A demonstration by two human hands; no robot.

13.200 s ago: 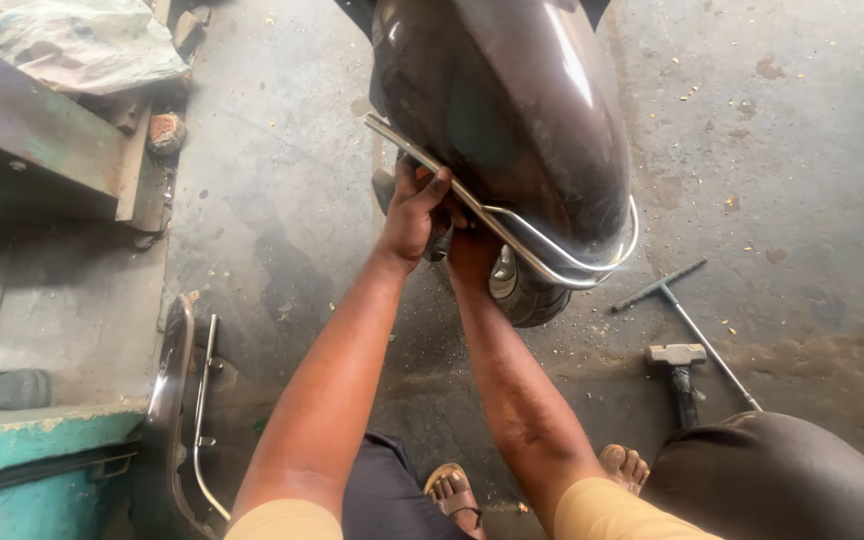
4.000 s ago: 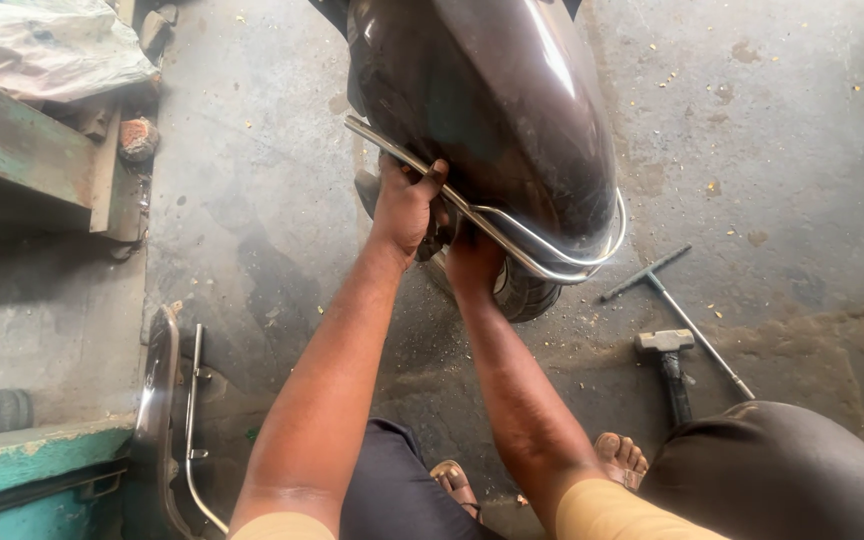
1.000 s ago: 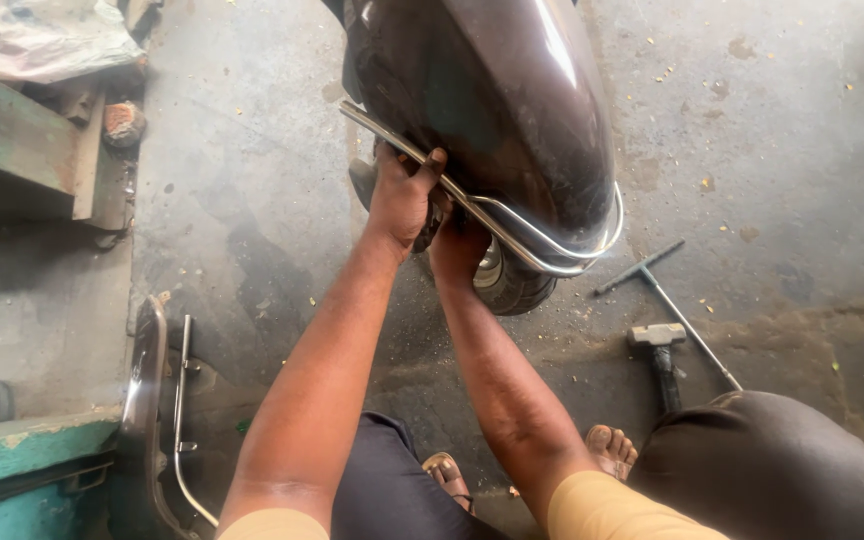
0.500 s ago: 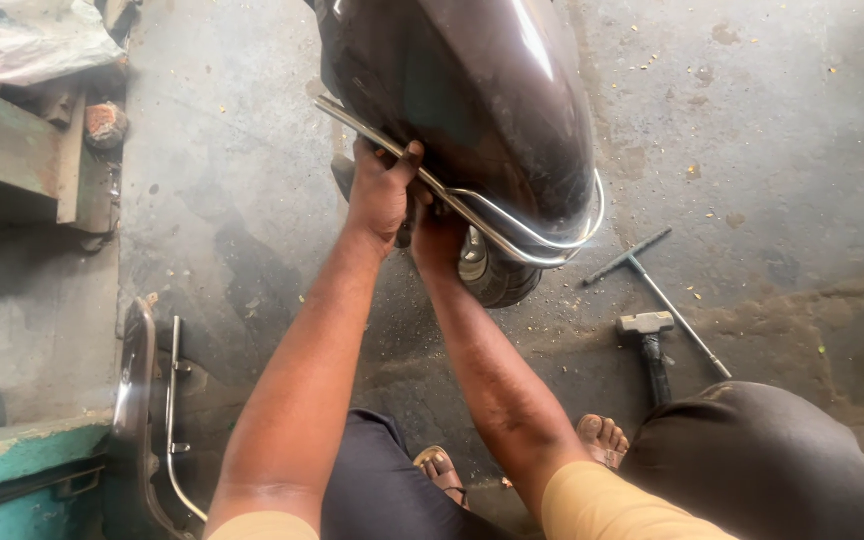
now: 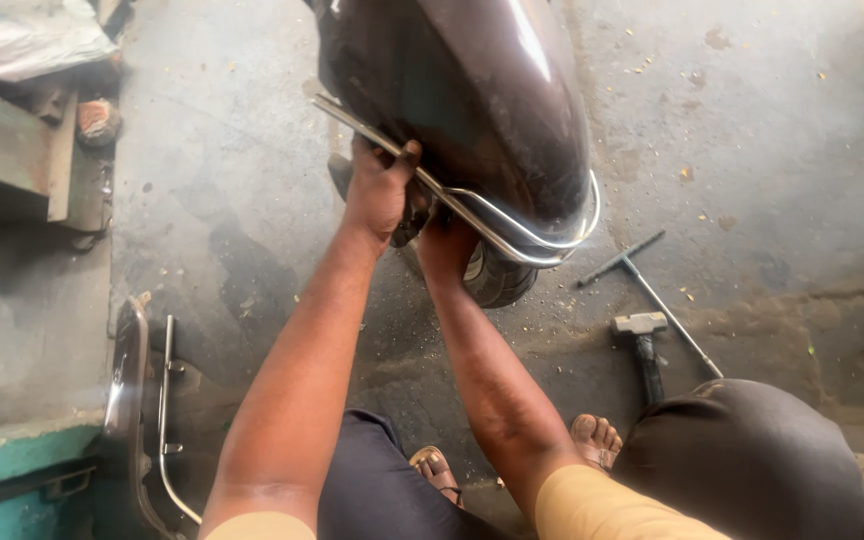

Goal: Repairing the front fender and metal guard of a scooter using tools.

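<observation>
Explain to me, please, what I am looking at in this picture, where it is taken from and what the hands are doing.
The picture comes from a camera worn on a person's head, looking down past their own arms and knees. There is no machine arm here, only two bare hands. The left hand grips a chrome guard rail that runs around the end of a dark scooter body. The right hand reaches underneath, beside the tyre; what it touches is hidden. On the concrete floor to the right lie a hammer and a T-shaped wrench. At lower left lies another chrome part. The person's sandalled feet show at the bottom.
</observation>
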